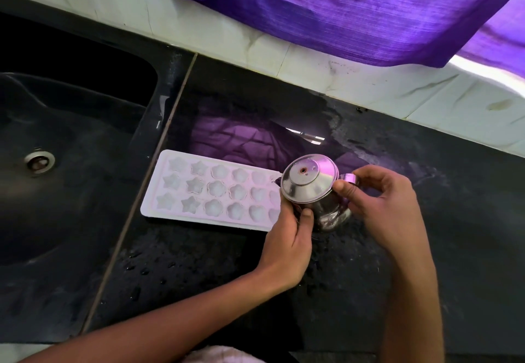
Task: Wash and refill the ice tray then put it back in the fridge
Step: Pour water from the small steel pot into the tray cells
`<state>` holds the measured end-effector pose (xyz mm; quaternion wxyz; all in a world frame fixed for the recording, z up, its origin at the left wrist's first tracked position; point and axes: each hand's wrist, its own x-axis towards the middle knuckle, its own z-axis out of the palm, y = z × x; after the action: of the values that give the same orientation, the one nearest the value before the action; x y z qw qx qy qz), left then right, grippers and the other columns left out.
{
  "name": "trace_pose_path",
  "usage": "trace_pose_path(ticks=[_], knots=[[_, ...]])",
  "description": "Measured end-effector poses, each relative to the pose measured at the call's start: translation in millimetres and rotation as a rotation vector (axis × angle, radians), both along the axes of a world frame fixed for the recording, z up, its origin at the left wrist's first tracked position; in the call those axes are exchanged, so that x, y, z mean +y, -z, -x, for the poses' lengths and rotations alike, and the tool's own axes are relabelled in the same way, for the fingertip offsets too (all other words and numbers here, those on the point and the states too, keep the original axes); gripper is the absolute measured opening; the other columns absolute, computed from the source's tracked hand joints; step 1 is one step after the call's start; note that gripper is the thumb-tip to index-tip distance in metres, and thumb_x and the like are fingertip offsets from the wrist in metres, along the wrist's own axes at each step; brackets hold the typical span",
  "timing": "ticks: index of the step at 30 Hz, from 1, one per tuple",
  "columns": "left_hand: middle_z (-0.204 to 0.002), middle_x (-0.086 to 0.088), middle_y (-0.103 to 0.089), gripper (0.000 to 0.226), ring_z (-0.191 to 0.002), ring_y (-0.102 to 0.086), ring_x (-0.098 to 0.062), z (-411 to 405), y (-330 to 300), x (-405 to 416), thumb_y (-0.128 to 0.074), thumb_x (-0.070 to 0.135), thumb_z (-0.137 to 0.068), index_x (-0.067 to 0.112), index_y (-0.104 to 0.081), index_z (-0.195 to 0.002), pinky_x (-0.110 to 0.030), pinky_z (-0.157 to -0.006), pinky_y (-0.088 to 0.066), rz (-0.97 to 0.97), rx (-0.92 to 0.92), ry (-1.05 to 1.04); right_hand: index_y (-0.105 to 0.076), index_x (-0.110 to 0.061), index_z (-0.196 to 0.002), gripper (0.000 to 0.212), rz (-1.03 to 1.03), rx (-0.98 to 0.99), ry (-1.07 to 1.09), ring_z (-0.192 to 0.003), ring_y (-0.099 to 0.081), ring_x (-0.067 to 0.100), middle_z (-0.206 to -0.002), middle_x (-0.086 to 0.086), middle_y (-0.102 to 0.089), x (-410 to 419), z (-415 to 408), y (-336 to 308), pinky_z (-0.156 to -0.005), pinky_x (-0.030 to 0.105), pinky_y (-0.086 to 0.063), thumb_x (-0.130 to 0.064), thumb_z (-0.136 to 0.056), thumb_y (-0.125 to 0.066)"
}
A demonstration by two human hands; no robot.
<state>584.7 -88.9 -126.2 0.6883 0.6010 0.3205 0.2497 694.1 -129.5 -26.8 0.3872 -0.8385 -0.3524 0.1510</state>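
A white ice tray (pixel 210 189) with star and flower shaped cups lies flat on the wet black counter, just right of the sink. Its right end is hidden behind a small steel jug (pixel 312 189) with a lid on top. The jug leans toward the tray. My left hand (pixel 287 243) grips the jug's body from the near side. My right hand (pixel 380 206) holds the jug's handle on its right, fingers curled around it. Whether water is flowing, I cannot tell.
A black sink (pixel 71 141) with a metal drain (pixel 39 161) fills the left side. The counter (pixel 454 234) is speckled with water drops. A tiled wall (pixel 369 84) runs along the back, with a purple curtain (pixel 341 7) hanging over it.
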Motion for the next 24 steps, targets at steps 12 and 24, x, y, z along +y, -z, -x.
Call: trace_pose_path(ticks=[12,24], knots=[[-0.130,0.029,-0.040,0.056,-0.118,-0.040,0.007,1.7,-3.0,-4.9,-0.033,0.041,-0.095,0.033,-0.016,-0.148,-0.009,-0.093,-0.031,-0.006,-0.009,0.038,-0.066,-0.023,-0.072,0.013,0.012,-0.027,-0.008,-0.074,-0.067,0.018,-0.072,-0.005,-0.069,-5.4,3.0,-5.6,-0.074,0.052,-0.055,-0.033,-0.072,-0.075],[-0.141,0.033,-0.033,0.068,-0.124,-0.032,0.021,2.3,-7.2,-4.9,-0.034,0.046,-0.091,0.031,-0.007,-0.151,-0.007,-0.103,-0.026,-0.070,-0.081,0.056,-0.067,-0.020,-0.077,0.012,-0.060,0.033,0.012,-0.078,-0.067,0.026,-0.077,0.002,-0.070,-12.6,2.5,-11.4,-0.075,0.055,-0.055,-0.027,-0.073,-0.075]])
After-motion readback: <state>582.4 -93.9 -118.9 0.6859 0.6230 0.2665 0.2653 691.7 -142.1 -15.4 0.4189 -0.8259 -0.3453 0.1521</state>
